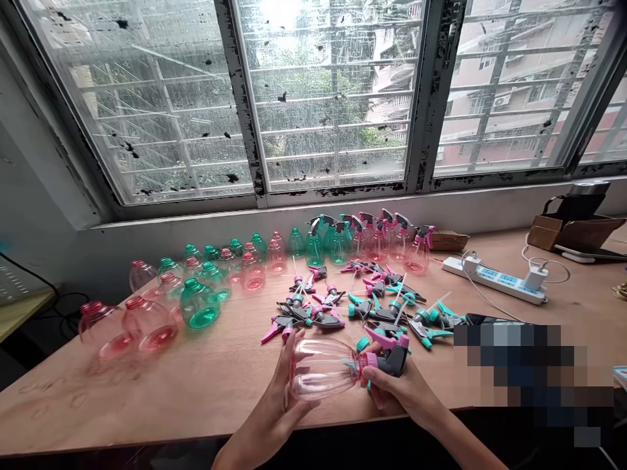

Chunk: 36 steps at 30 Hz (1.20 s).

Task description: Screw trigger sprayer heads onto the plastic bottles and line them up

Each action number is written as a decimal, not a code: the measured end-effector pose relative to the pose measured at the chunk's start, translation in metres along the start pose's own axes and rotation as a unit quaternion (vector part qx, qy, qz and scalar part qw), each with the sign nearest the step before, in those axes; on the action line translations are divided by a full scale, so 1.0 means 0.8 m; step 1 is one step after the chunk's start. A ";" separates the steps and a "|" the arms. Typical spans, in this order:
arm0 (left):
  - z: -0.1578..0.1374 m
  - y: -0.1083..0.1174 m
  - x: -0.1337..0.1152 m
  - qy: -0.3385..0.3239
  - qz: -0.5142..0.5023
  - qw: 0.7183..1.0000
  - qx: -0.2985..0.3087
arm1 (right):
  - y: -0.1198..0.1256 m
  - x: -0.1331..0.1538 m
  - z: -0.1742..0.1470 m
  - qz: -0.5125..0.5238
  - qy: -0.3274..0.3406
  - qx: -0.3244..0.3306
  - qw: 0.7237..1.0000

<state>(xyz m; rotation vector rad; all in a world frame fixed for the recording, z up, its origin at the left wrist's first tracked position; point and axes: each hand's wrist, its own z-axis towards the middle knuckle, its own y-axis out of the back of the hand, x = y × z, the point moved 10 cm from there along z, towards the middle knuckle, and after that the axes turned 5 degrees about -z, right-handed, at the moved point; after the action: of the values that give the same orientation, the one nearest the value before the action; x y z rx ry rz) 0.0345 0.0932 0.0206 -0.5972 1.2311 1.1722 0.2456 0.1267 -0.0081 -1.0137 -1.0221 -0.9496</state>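
A clear pink spray bottle [323, 367] lies on its side in the air over the table's front edge, its base to the left. My left hand [280, 398] is wrapped around the base end. At the neck, my right hand [392, 385] grips the pink collar of the grey and pink spray head [392, 352], which sits on the bottle's mouth. The dip tube shows faintly inside the neck. Just behind my hands lies a pile of loose trigger spray heads [326, 318], some grey and pink, others grey and teal.
Open pink bottles [149, 324] and green bottles [200, 305] stand at the left. Bottles with spray heads [377, 243] line the back by the window. To the right are a white power strip [494, 281] with cables and a brown box [578, 225]. A pixelated patch covers the front right.
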 end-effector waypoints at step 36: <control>-0.003 0.000 0.008 0.044 -0.022 0.999 0.006 | -0.002 -0.003 -0.002 0.017 0.002 0.017 1.000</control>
<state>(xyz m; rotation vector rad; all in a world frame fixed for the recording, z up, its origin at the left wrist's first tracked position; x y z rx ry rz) 0.0332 0.0932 0.0140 -0.6692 1.2920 1.1112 0.2437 0.1249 -0.0104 -0.9978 -1.0110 -0.9032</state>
